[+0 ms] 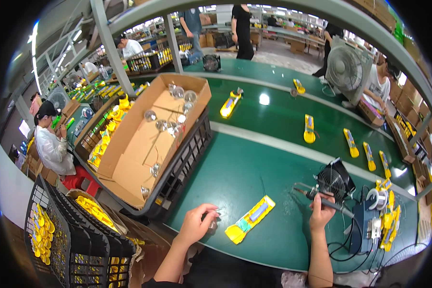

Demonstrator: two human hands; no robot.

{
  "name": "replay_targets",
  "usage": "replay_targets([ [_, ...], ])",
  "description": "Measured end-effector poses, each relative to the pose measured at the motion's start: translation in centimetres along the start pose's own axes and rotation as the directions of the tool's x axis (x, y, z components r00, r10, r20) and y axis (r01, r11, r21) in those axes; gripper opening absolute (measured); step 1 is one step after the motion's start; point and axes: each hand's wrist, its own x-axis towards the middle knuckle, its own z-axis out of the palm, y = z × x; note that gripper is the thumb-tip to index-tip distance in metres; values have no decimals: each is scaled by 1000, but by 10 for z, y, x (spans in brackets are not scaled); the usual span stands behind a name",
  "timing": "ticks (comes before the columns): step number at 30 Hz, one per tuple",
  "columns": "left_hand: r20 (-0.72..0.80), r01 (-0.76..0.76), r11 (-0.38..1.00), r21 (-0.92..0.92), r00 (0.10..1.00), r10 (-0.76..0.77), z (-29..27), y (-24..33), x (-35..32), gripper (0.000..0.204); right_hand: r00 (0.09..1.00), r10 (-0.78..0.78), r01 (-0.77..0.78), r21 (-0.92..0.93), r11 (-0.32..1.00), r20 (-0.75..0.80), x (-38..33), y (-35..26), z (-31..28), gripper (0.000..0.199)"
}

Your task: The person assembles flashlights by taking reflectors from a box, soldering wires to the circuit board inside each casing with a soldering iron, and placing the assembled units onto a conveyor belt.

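Note:
My right hand (321,213) grips a soldering iron (342,208), its bent metal tip pointing left over the green bench (283,245). Closed fingers of my left hand (198,224) hold a small shiny lamp reflector (212,225), partly hidden by the fingers. Between the hands lies an open yellow flashlight housing (235,234) with a blue cylindrical battery (259,211) and a green board (245,224) inside. A thin wire rises from its far end. Neither hand touches the housing.
A small black fan (336,180) stands beyond the iron; a blue soldering station (362,225) and solder spool (377,199) sit right. Left, a cardboard box (129,165) of reflectors rests on a black crate (189,165). Yellow housings (309,128) lie along the green conveyor (273,122).

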Motion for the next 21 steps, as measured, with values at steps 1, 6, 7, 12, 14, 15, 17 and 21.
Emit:
replay_targets([
  [1,43,3,1000,-24,999,-2,4,5,-8,9,1000,0,0,22,1000,0,1,-3,-1,12],
  [6,10,-170,973,158,985,170,30,3,-36,6,999,44,-41,122,992,-16,-4,-17,-4,13],
  [7,10,-156,977,143,988,156,34,6,-40,6,999,12,-4,166,986,-44,-5,-18,-2,16],
  [12,-193,136,979,150,975,-106,48,19,-52,9,990,25,-70,323,944,140,-21,-41,-3,28],
  [14,-216,89,979,182,975,-49,49,25,-50,9,974,16,-69,228,971,226,-32,-55,-1,32],
  [15,-232,28,974,226,972,26,50,26,-48,10,961,-58,19,146,989,272,-39,-50,-5,34],
  [17,-229,31,977,209,973,18,55,27,-44,10,929,-132,106,92,990,346,-45,-59,7,33],
  [21,-223,35,982,184,975,7,58,24,-40,12,782,-124,186,-38,982,611,-47,-64,14,35],
])
